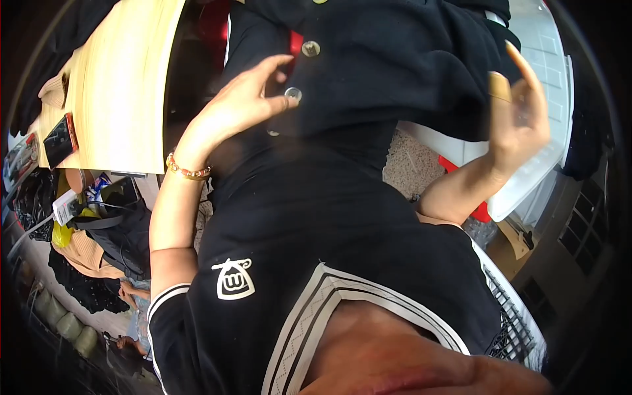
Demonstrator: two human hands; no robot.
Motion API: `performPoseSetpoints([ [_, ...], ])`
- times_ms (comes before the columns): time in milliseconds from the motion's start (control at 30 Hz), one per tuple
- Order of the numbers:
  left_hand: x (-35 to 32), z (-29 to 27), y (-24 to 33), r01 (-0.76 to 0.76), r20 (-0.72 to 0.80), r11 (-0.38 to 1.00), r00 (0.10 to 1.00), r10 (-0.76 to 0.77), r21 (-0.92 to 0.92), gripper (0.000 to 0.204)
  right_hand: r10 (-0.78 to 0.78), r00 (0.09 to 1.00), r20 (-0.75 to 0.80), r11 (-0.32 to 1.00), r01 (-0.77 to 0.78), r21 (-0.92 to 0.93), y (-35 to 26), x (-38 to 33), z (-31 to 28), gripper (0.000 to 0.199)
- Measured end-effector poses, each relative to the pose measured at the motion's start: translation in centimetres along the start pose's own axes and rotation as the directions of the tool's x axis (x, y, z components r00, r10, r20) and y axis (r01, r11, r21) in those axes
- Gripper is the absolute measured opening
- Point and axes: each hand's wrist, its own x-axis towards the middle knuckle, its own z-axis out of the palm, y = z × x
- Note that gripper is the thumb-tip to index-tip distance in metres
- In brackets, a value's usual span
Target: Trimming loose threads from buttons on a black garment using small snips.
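Observation:
A black garment with large shiny buttons lies spread across my lap. My left hand is over its left part, thumb and fingers apart. The thumb tip is at the edge of one round button; whether it presses on it I cannot tell. Another button sits a little farther off. My right hand is raised at the garment's right end, slightly blurred, its fingers spread and nothing seen between them. A tan wrap covers one of its digits.
On the left is a light wooden tabletop with a phone near its edge. Below it are a black bag, cables and a white power strip. A white plastic surface stands at the right, with something red under it.

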Motion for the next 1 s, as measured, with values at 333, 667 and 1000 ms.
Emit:
performPoseSetpoints([
  [333, 6.9, 1.0, 1.7, -0.216, -0.263, 0.849, 0.96, 0.094, -0.482, 0.037, 0.24, 0.87, 0.43, 0.97, -0.232, -0.072, 1.6, -3.1, 4.6, 0.016],
  [667, 0.1, 1.5, -1.1, -0.299, 0.197, 0.949, 0.929, 0.313, -0.097, 0.024, 0.071, 0.385, 0.92, 0.865, -0.483, 0.135, 1.4, -4.3, -1.0, 0.022],
  [1000, 1.9, 1.3, 1.1, -0.233, 0.002, 0.956, 0.972, 0.237, -0.177, 0.022, 0.089, 0.887, 0.452, 0.963, -0.193, 0.19, 0.2, -2.7, 3.5, 0.038],
])
